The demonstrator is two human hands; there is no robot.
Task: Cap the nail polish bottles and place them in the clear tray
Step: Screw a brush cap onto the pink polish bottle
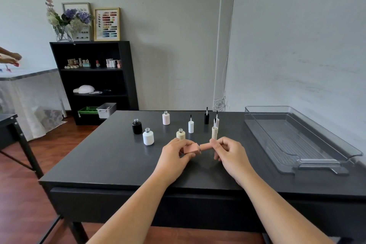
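Observation:
My left hand [175,154] grips a pink square nail polish bottle [191,149], held on its side above the dark table [111,160]. My right hand [227,151] holds the matching pink cap [205,147], which meets the bottle's neck. Behind my hands stand uncapped bottles: black [137,126], white [148,136], pale pink [166,118] and cream [180,134]. Brush caps stand upright nearby: white [191,126], black [206,118], pale pink [216,122] and cream [214,132]. The clear tray [324,156] lies at the right with nothing in it.
A black shelf unit [95,81] with bottles and bins stands against the back wall at the left. Another person's hands [11,58] work at a second table [27,74] at the far left. A small black stand [9,125] is at the left edge.

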